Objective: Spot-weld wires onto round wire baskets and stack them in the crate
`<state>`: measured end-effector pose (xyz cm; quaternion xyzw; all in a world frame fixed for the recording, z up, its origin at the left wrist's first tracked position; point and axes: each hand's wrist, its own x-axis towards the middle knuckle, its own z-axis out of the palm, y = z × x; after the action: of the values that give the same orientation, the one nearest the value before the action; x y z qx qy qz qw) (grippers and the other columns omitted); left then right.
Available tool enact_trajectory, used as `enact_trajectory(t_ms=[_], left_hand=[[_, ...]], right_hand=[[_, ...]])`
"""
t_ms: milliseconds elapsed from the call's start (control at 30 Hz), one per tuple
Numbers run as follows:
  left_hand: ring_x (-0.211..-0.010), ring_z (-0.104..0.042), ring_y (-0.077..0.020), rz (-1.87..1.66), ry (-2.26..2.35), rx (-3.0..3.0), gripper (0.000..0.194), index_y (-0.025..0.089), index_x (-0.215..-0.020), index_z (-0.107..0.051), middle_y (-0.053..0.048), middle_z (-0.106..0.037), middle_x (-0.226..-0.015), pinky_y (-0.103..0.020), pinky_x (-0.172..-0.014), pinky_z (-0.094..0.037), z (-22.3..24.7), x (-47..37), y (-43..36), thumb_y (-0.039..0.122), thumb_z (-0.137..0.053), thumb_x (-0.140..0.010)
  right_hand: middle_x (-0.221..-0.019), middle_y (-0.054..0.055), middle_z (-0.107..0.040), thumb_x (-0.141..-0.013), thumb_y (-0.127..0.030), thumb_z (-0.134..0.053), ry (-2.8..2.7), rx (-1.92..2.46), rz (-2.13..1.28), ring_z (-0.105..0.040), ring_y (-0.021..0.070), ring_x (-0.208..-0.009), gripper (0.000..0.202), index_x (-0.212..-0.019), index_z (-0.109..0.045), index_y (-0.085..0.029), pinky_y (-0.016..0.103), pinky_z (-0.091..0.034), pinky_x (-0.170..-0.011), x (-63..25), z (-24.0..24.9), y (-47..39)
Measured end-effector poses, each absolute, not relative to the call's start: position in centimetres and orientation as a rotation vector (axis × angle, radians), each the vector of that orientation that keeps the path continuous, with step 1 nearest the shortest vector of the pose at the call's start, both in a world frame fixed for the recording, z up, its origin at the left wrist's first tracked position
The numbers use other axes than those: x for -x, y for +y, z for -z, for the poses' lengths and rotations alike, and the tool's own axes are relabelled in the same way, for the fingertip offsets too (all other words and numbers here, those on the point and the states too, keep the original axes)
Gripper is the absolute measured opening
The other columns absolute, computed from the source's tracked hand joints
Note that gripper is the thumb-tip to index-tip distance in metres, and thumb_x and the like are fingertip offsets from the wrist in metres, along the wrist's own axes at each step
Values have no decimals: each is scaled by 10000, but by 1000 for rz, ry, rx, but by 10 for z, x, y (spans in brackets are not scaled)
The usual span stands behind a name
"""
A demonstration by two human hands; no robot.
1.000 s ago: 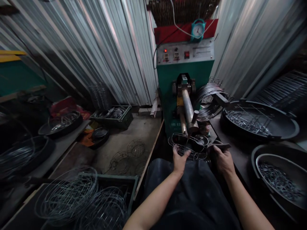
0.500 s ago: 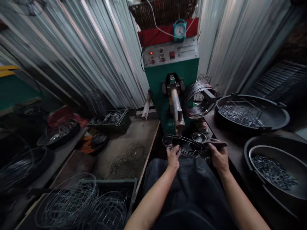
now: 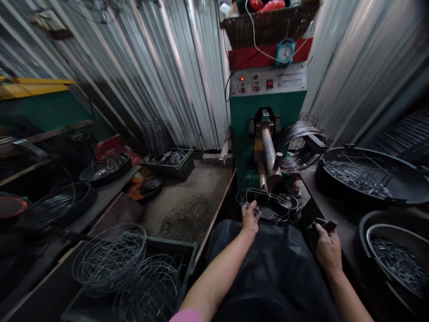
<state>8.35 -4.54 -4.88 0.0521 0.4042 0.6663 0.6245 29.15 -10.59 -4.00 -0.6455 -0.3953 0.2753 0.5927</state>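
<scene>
My left hand (image 3: 250, 217) is closed on the near-left edge of a round wire rack (image 3: 268, 212), just below the electrode arms (image 3: 270, 154) of a green machine (image 3: 244, 134). Bare parallel wires cross the rack, and its rim curves up toward the lower electrode. To the right, my right hand (image 3: 327, 243) grips a flat dark piece (image 3: 327, 226), whose exact kind I cannot make out, away from the rack. A small metal bowl (image 3: 288, 201) stands behind the rack's right side. Dark cloth covers my lap.
Black pans of metal parts (image 3: 372, 172) (image 3: 398, 264) stand at the right. A wire coil (image 3: 303, 147) hangs beside the machine. Wire racks (image 3: 110, 259) fill a green crate (image 3: 189, 264) at lower left. Another crate (image 3: 182, 167) stands by the corrugated wall (image 3: 187, 76).
The view has swung left, so the scene sits further right. My right hand has moved away from the rack toward me with the dark piece. My left hand still holds the rack.
</scene>
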Motion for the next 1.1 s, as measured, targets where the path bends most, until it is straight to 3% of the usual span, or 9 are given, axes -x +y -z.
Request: enact_trajectory(t_ms=[200,400,900,1100], left_hand=[[-591,-512,-93,-1480,919,-68,426,190,-780,-497,61,-463,-619,-282,-627,-470,48,-88,-41,422,-745,-524],[-556,-512,-90,-1459,952,-41,420,184,-774,-487,65,-459,-596,-285,-597,-478,46,-87,-39,415,-747,-538],[-544,-488,-91,-1413,1055,-110,467,184,-771,-499,59,-448,-607,-291,-568,-481,46,-78,-29,454,-762,-494],[-565,-503,-103,-1268,1037,-176,335,189,-744,-519,40,-461,-609,-335,-656,-500,40,-61,-23,415,-709,-586]], right_hand=[[-683,19,-615,-682,-545,-583,-983,1567,-846,-597,221,-657,419,-887,-596,-180,334,-474,-634,-279,70,-126],[-850,60,-662,-623,-582,-599,-1054,1620,-875,-588,281,-883,472,-867,-634,-178,380,-458,-798,-266,99,-141],[-721,38,-638,-628,-579,-577,-998,1646,-882,-606,271,-763,478,-887,-601,-178,367,-464,-751,-265,97,-164],[-821,35,-642,-693,-551,-551,-822,1693,-856,-611,240,-771,511,-1056,-562,-192,366,-475,-754,-290,97,-195]])
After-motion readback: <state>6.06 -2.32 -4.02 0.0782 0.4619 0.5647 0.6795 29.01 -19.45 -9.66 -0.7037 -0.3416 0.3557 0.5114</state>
